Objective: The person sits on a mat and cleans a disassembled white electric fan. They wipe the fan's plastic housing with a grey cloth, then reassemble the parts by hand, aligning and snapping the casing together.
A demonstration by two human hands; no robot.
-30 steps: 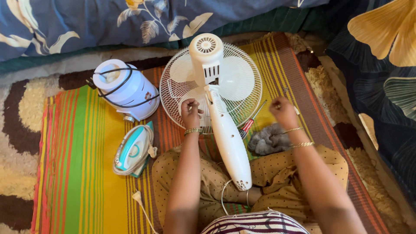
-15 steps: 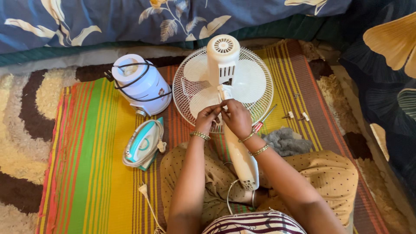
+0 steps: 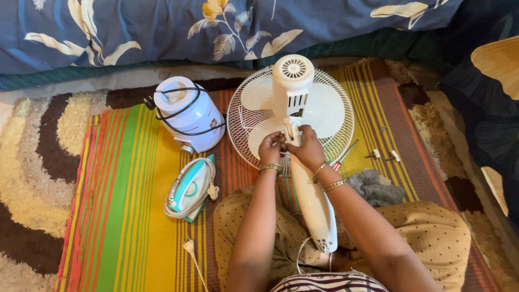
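Observation:
A white pedestal fan lies face down on the striped mat, its round grille [image 3: 330, 111] flat, its motor housing [image 3: 292, 81] on top and its stem [image 3: 316, 208] running back over my lap. My left hand [image 3: 272, 147] and my right hand [image 3: 306, 148] meet at the fan's neck joint just below the housing. Both have their fingertips pinched on the joint. Anything small between the fingers is hidden. A red-handled screwdriver [image 3: 346, 153] lies just right of my right wrist.
A white jug-shaped appliance [image 3: 189, 113] wrapped in a black cord stands left of the fan. A teal and white iron [image 3: 190, 186] and its plug [image 3: 189, 247] lie near my left knee. A grey cloth [image 3: 376, 186] and small white parts [image 3: 377, 153] lie right. Blue floral bedding [image 3: 162, 27] borders the back.
My right hand came in from the right side of the mat to the fan's neck, where both hands now meet. The view has shifted, so everything sits further right and lower.

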